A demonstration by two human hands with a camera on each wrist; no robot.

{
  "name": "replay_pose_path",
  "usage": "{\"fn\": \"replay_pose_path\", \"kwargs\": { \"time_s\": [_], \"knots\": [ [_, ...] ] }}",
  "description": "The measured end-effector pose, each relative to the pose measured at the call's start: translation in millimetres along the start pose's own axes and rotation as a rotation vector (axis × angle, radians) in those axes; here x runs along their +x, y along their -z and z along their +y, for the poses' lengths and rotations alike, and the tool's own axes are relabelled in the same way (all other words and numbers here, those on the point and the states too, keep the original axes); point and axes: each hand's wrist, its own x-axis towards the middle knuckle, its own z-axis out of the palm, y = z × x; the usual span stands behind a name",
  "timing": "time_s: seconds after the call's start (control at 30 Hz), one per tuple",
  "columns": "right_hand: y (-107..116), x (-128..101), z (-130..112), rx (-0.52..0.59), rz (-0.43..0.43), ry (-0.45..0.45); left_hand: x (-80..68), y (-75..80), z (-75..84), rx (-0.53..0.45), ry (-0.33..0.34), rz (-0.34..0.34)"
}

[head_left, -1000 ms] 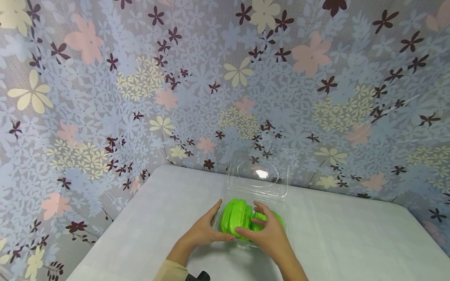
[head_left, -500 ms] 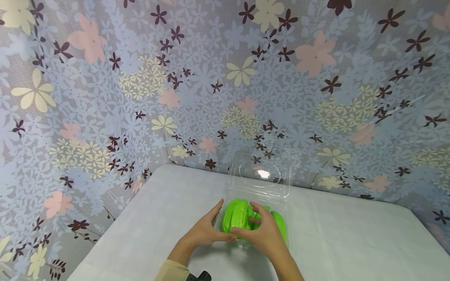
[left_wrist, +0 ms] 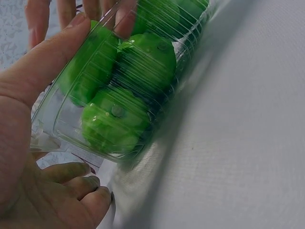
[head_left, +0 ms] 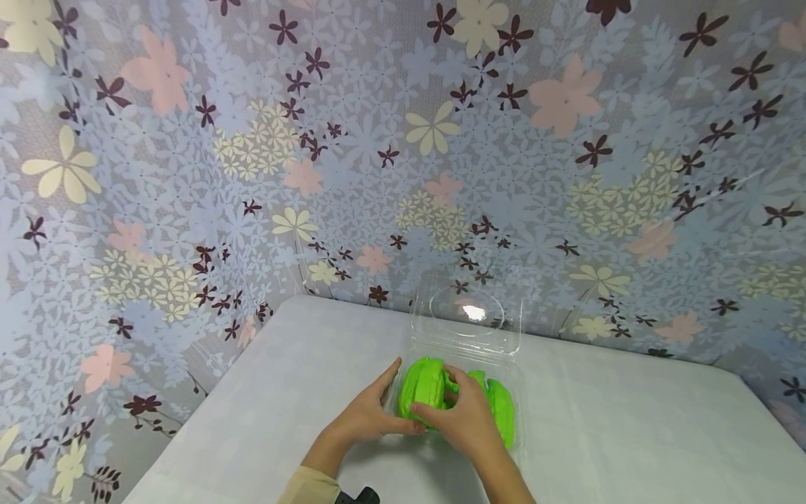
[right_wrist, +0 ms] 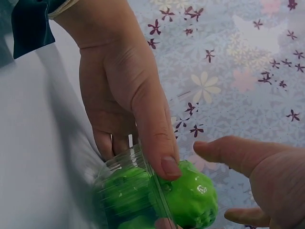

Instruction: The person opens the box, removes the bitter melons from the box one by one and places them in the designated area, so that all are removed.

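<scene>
A clear plastic clamshell box (head_left: 464,353) stands on the white table, lid (head_left: 450,336) raised at the back. Several glossy, lobed green bell peppers (head_left: 502,413) sit in it, some seen through its ribbed wall in the left wrist view. My left hand (head_left: 362,418) grips the box's left front corner, thumb along the front and fingers along the left side. Curved round the left pepper (head_left: 429,383) is my right hand (head_left: 464,420), thumb at its front and fingers on its right side. In the right wrist view that pepper (right_wrist: 193,195) bulges above the rim.
The white-covered table (head_left: 636,413) extends to both sides of the box. Behind it and on the left hangs a flower-patterned cloth (head_left: 352,168), close behind the raised lid. A beige sleeve (head_left: 308,485) and a black strap (head_left: 359,497) are on my left forearm.
My right hand has shifted left, its fingers drawing in closer to the left pepper and uncovering more of the green peppers on the right. The left hand stays at the box.
</scene>
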Motion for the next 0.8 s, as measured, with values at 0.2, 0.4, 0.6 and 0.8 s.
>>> {"fn": "replay_pose_path", "kwargs": {
  "time_s": [0.2, 0.4, 0.6, 0.8],
  "knots": [
    [-3, 1, -4, -0.095, 0.016, -0.011, 0.5, -1.0, -1.9, 0.008, 0.002, 0.005],
    [-7, 3, -6, -0.145, 0.032, -0.020, 1.5, -1.8, -2.6, 0.010, 0.007, 0.007],
    [-12, 6, -5, -0.149, 0.056, -0.011, 2.0, -1.1, -2.4, -0.003, -0.002, 0.004],
    [-16, 7, -4, -0.148, 0.075, -0.003, 2.1, -1.5, -3.5, -0.012, -0.004, 0.002]
  ]
}}
